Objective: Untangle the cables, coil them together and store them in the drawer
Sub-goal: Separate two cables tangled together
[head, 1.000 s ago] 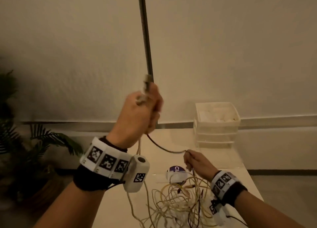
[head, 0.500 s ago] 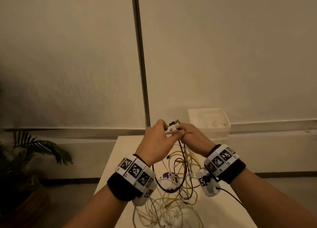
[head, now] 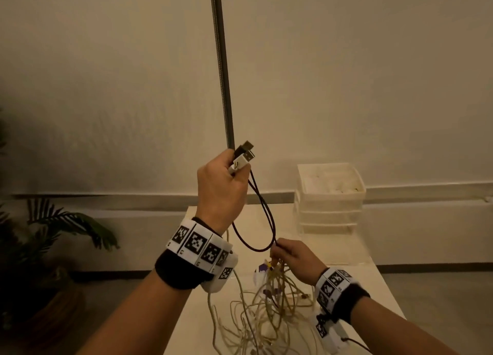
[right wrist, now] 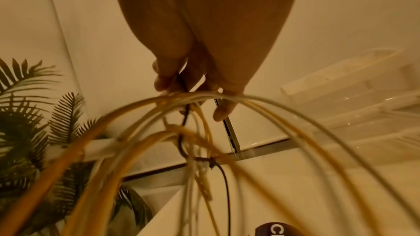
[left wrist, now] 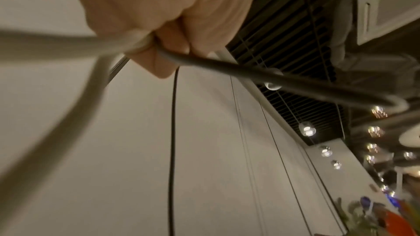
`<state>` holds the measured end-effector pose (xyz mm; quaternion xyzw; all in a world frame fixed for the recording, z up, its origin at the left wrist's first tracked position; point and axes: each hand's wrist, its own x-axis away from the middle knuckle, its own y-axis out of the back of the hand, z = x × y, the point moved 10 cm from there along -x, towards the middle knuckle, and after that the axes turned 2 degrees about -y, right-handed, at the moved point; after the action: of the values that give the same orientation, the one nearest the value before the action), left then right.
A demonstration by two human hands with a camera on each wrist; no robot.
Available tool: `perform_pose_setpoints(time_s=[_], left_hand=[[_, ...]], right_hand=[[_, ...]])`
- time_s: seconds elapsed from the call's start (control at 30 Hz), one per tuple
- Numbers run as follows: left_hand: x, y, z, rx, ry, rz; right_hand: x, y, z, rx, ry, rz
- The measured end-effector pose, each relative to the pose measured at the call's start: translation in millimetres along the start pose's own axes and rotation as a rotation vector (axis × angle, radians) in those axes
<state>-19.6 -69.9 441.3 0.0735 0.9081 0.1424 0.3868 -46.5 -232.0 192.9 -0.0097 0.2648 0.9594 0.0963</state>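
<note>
My left hand (head: 224, 184) is raised above the table and grips the plug ends of a dark cable and a white cable (head: 243, 160). The dark cable (head: 262, 216) hangs in a loop down to my right hand (head: 292, 256), which pinches it just above the tangle of pale cables (head: 266, 306) on the table. In the left wrist view the fingers (left wrist: 159, 55) curl round both the white cable (left wrist: 68, 42) and the dark cable (left wrist: 250, 76). In the right wrist view the fingertips (right wrist: 163, 80) pinch the dark cable (right wrist: 181, 132) among yellowish strands (right wrist: 227, 96).
A clear plastic drawer unit (head: 330, 197) stands at the table's (head: 378, 282) far right. A metal pole (head: 221, 61) rises behind my left hand. A potted palm (head: 53, 234) stands on the floor at left. A small purple-labelled item (head: 262, 269) lies under the tangle.
The hands met half a second ago at the plugs; now the left hand has risen with both plugs and the right hand has slid down the dark cable to the tangle.
</note>
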Motion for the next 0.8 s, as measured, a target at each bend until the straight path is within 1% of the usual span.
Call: perform_pose_setpoints(time_s=[0.03,0.07,0.1,0.17,0.2,0.23,0.27,0.33,0.37,0.4,0.47,0.57,0.63,0.67,0.73,0.77,0.8], left_hand=[[2.2,1.4,2.2,0.003,-0.013,0.001],[2.7,0.5,7.5,-0.024,-0.008,0.031],[2.7,-3.1,15.3,-0.088,0.018,0.099],[4.3,-12.0,38.6,-0.294,0.102,0.277],[4.8,-9.7,49.1,-0.384,0.15,0.315],[5.1,-2.8,55.7,-0.454,0.191,0.31],[5.3,3.8,56.0,-0.51,0.203,0.279],[4.5,9.5,43.3,-0.55,0.147,0.216],[4.4,6.8,32.4,-0.544,0.088,0.208],[5.4,-0.7,22.1,-0.531,0.036,0.234],[10.2,-24.0,10.4,-0.456,-0.033,0.348],[26.4,-65.1,6.6,-0.333,-0.063,0.597],[38.5,-84.6,9.4,-0.347,-0.049,0.725],[42.5,-91.2,13.7,-0.395,-0.039,0.76],[43.3,-94.8,22.5,-0.526,-0.029,0.753],[41.2,-93.5,24.5,-0.552,-0.03,0.724],[38.1,-90.8,23.5,-0.539,-0.031,0.681]], right_hand=[[-1.5,-2.1,-1.7,0.005,-0.011,0.021],[-2.4,-0.8,-0.5,0.012,-0.017,0.031],[-4.1,2.8,3.0,0.02,-0.013,0.033],[-5.4,18.1,15.3,0.02,0.008,-0.005],[-5.8,27.1,20.8,0.008,0.02,-0.039],[-6.6,35.4,24.6,-0.004,0.035,-0.073],[-7.3,42.2,27.4,0.002,0.046,-0.104],[-8.8,51.1,28.2,0.01,0.04,-0.151],[-9.2,54.7,27.5,-0.004,0.03,-0.176],[-9.5,56.3,27.7,-0.018,0.022,-0.191],[-9.5,51.3,34.6,-0.032,0.03,-0.145],[-3.1,42.2,59.1,-0.073,0.066,-0.056],[0.1,47.3,76.3,-0.107,0.081,-0.059],[1.2,53.0,83.1,-0.1,0.088,-0.074],[2.6,67.6,93.5,-0.045,0.104,-0.132],[4.1,73.3,97.0,-0.055,0.116,-0.147],[6.1,76.0,98.9,-0.113,0.127,-0.145]])
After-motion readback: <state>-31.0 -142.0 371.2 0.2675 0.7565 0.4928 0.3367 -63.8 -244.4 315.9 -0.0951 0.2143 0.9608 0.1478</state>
